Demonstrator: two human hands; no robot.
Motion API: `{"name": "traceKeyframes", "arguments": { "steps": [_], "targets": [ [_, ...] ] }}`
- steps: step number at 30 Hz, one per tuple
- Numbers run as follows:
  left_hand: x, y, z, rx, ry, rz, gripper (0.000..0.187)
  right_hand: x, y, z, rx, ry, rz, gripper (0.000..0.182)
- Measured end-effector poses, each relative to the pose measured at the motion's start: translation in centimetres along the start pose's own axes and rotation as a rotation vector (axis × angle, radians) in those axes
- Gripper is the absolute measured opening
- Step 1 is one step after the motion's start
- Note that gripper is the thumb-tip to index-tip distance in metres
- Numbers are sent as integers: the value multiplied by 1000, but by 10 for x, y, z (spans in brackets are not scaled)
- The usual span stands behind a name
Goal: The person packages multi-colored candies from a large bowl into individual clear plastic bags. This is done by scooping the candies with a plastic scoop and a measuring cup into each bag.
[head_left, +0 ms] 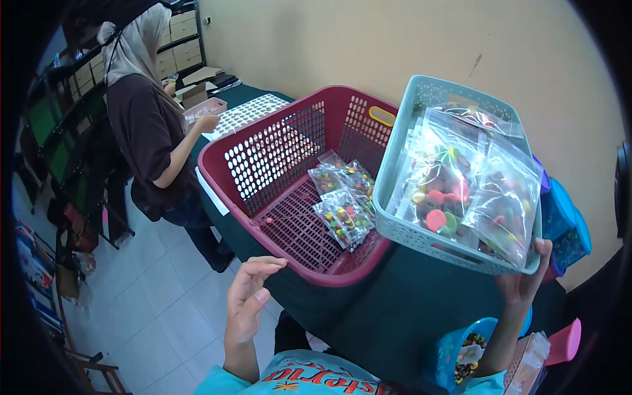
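My right hand (525,276) grips the near right corner of a pale blue plastic basket (421,240), which is lifted and tilted over the right side of a large maroon basket. Clear zip bags (438,181) of colourful pieces fill the pale blue basket. Several small packets of colourful candy-like pieces (345,210) lie on the slatted bottom of the maroon laundry basket (263,240). Just off that basket's near left rim, my left hand (247,303) is open and holds nothing, its thumb apart from the bent fingers.
The baskets are at a table with a dark green cloth (316,309). Blue tubs (559,224) stand at right; a blue container of colourful pieces (461,349) and a pink cup (564,341) are nearer. Another person (148,125) stands at left by a small pink basket (209,107).
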State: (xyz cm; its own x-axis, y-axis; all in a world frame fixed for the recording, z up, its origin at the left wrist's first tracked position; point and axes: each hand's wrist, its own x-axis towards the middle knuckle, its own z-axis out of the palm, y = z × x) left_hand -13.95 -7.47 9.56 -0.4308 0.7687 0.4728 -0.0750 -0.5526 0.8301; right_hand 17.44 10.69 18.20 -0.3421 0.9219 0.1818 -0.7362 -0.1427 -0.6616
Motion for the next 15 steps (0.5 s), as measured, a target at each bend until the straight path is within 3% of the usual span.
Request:
{"name": "traceKeyframes", "arguments": {
  "steps": [3,5,8,10,12,14,15],
  "targets": [
    [14,-6,-23,209,45,89,28,36,16,-1,-60,-101,9,61],
    [30,-4,-39,357,-71,191,23,61,30,-6,-40,-102,-25,60],
    [48,-3,-68,173,-217,194,19,91,60,8,-136,43,-185,61],
    [63,-9,-91,116,-253,232,17,111,75,17,-271,12,-218,59],
    [74,-13,-112,0,-196,253,15,126,90,33,-747,171,-515,58],
    [92,-16,-129,-11,-166,251,16,135,101,44,-806,141,-497,58],
    [100,-18,-137,-24,-114,306,15,137,112,54,-1134,114,-680,59]
  ]
}}
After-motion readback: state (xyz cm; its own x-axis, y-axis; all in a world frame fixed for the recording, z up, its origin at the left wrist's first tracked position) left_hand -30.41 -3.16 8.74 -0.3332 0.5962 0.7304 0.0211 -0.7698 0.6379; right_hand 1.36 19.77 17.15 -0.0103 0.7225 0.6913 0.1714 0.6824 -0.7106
